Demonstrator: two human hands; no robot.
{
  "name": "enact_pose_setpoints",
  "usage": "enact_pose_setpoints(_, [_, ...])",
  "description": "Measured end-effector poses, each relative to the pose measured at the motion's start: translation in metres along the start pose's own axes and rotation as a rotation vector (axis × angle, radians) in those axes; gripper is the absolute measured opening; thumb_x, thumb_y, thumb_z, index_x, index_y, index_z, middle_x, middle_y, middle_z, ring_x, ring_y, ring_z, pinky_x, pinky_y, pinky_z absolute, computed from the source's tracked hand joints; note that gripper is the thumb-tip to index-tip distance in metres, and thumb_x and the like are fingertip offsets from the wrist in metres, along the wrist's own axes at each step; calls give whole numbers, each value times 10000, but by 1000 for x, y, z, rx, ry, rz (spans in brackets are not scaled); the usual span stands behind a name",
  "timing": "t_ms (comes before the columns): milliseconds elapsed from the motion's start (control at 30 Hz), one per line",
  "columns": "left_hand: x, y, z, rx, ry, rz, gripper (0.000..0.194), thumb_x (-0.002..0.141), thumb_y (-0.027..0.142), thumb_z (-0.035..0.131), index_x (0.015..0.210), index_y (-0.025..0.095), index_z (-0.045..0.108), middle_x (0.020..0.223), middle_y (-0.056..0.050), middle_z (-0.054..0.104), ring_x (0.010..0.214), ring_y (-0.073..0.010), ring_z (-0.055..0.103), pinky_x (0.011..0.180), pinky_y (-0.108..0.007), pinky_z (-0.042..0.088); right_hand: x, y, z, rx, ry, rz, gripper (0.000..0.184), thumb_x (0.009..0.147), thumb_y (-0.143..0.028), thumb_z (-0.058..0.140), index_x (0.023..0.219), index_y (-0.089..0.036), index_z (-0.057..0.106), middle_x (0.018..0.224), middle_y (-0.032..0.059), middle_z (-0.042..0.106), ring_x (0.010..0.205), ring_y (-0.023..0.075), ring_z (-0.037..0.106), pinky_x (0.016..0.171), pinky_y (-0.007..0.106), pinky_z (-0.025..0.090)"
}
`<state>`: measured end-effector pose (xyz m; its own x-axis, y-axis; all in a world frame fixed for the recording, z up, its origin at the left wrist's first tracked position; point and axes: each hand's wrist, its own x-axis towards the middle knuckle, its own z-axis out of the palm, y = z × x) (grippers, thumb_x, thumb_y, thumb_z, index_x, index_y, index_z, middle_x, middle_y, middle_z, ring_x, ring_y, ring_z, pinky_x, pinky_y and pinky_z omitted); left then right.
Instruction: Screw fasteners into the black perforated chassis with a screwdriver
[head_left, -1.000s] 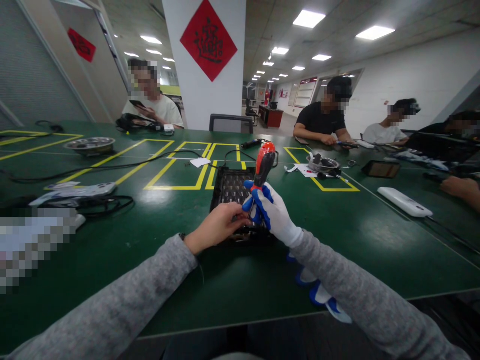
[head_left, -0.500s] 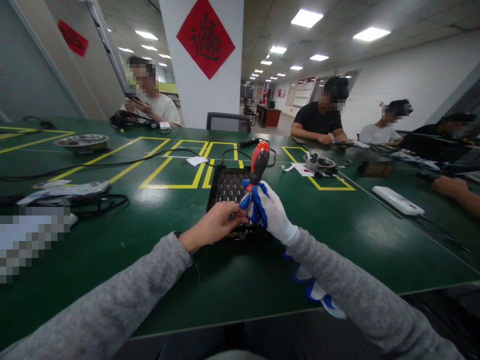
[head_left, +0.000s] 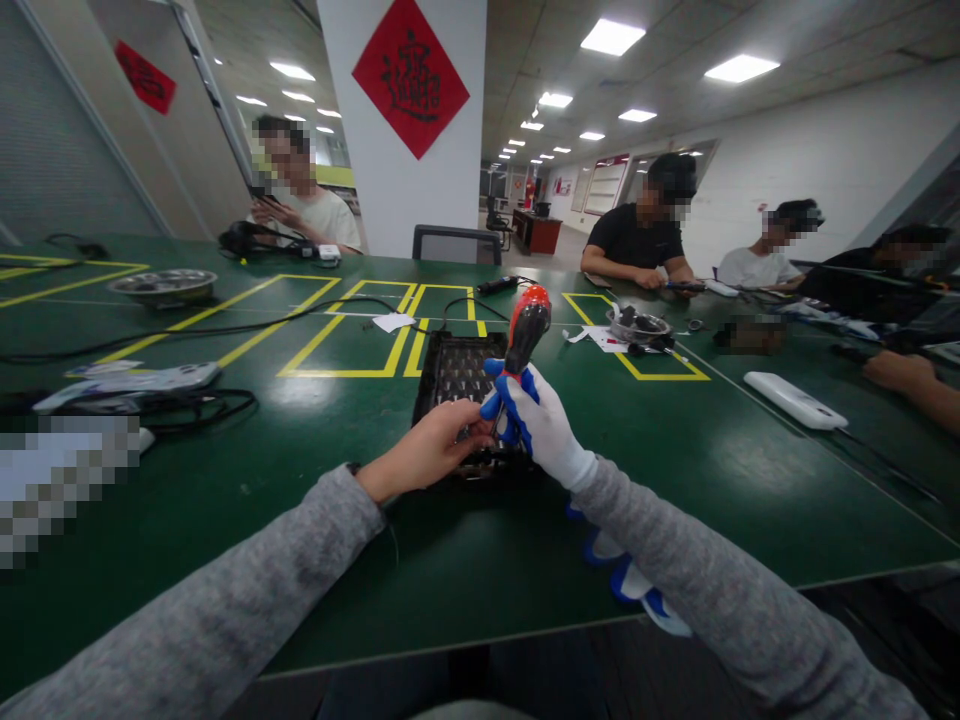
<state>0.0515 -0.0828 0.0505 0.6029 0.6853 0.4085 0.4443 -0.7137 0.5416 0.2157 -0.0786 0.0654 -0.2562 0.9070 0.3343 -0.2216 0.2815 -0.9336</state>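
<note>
A red and black screwdriver (head_left: pixel 528 328) stands handle-up in my right hand (head_left: pixel 546 425), which wears a white glove with blue fingers. Its shaft runs down toward the fingertips of my bare left hand (head_left: pixel 435 445). Those fingers are pinched together right beside the gloved fingertips; whatever they hold is too small or hidden to make out. Under both hands lies a black rectangular tray-like case (head_left: pixel 429 385) with rows of small shiny pieces inside. The hands cover its near right part. A second blue-and-white glove (head_left: pixel 637 583) rests at the table's front edge, partly behind my right sleeve.
On the green table (head_left: pixel 337 560) run yellow tape outlines and black cables. A metal bowl (head_left: pixel 165 287) sits far left, another bowl (head_left: pixel 639 325) with dark parts right of centre. A white device (head_left: pixel 796 401) lies to the right. Several people sit around the table.
The screwdriver's handle has tilted a little to the right, and my gloved fingers have shifted slightly with it. My left hand has stayed nearly in place.
</note>
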Motion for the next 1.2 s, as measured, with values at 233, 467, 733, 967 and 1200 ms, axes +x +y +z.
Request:
enact_pose_setpoints(233, [1,-1,2,33,-17,-18,142,854,262,533,923,152,591,865,-43,604,792,-164,545,756,-282,431,0,0,1,-25,30,-39,344,815,-435,534,1050,-185,546,604,-43,541,441,52,444,386,160,356])
enact_pose_setpoints(467, [1,1,1,-41,-7,-66,126,853,242,529,884,139,594,825,-28,617,734,-143,556,694,-248,434,1,2,0,12,0,4,399,818,-481,501,1083,-185,537,629,-36,556,446,57,452,406,171,378])
enact_pose_setpoints(733, [2,4,-1,-92,1,-103,173,820,307,582,883,147,602,819,-19,625,721,-145,567,675,-247,446,1,2,0,30,31,-11,356,823,-470,507,1029,-183,553,630,-35,541,491,61,465,450,172,393])
enact_pose_setpoints(967, [1,0,0,-90,-4,-82,149,848,261,538,881,139,616,841,-37,633,758,-152,573,730,-264,455,-1,0,1,16,-3,9,359,821,-457,518,1044,-177,539,656,-26,566,467,58,445,422,178,361])
enact_pose_setpoints(1200, [3,3,1,-50,3,-5,167,845,229,524,987,160,578,941,-53,607,844,-173,551,802,-304,450,0,3,-2,59,-15,-10,345,829,-438,517,1067,-189,527,725,-8,582,553,73,484,497,191,407])
